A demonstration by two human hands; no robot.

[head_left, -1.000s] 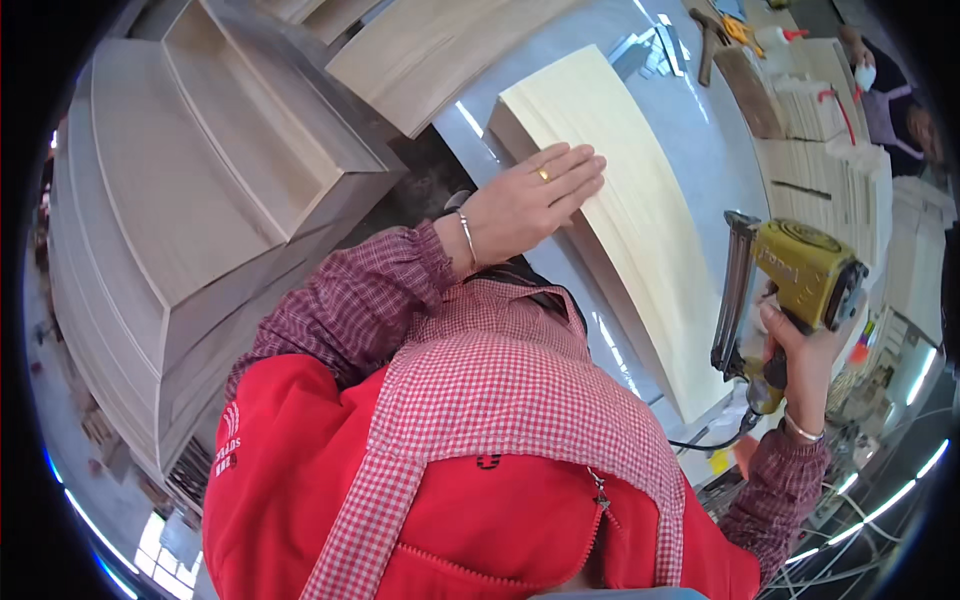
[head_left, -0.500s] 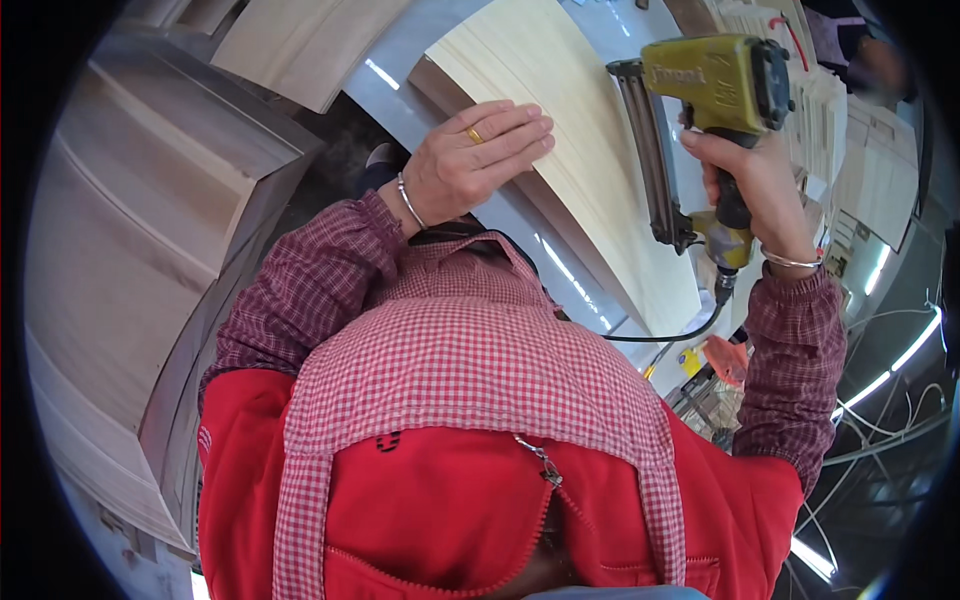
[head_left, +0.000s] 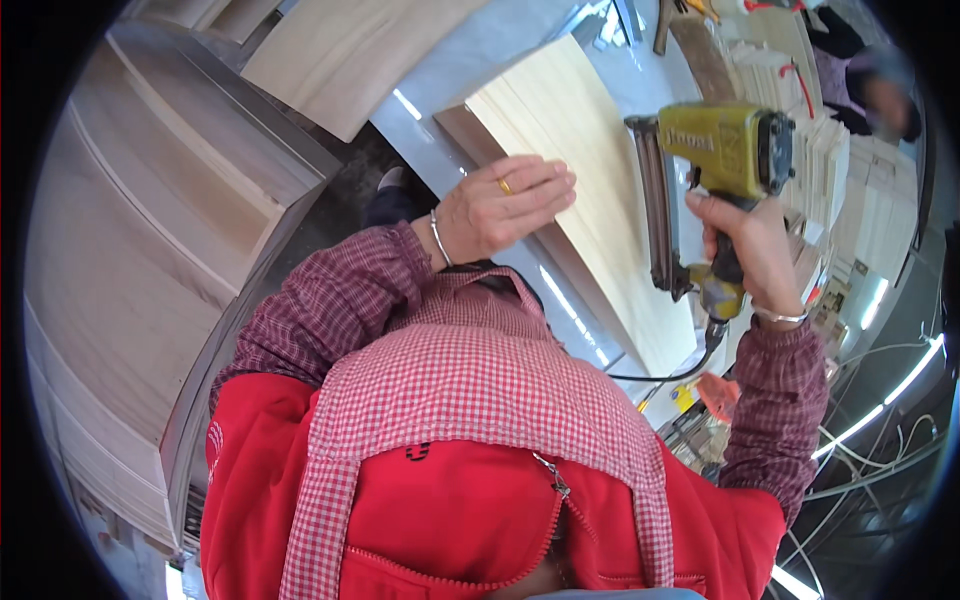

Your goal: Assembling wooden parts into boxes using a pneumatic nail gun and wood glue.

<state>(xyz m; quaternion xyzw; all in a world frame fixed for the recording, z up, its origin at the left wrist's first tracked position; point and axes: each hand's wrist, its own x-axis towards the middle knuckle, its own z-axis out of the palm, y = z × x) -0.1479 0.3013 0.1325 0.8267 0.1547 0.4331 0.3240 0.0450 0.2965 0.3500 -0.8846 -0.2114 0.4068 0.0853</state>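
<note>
A pale wooden box-like piece (head_left: pixel 590 170) lies at a slant on the table, its broad top panel facing up and a side panel showing along the near left edge. My left hand (head_left: pixel 515 205), fingers stretched out and held together, rests over that edge of the wood. In my right hand (head_left: pixel 765 250) is a yellow-green nail gun (head_left: pixel 715 150), gripped by its dark handle. Its long magazine stands over the right side of the wood; whether the tool touches the panel, I cannot tell. From the handle's end runs a black air hose (head_left: pixel 655 379).
Large wooden panels (head_left: pixel 150 200) are stacked at the left, and another board (head_left: pixel 350 60) lies at the far left. Stacked wood strips (head_left: pixel 825 170) stand on the right. A hammer-like handle (head_left: pixel 663 28) lies at the back. Another person (head_left: pixel 870 85) is at the far right.
The whole view has shifted, so the wood, the nail gun and both hands sit lower in the picture. Both holds look the same, and more of the table's far end shows.
</note>
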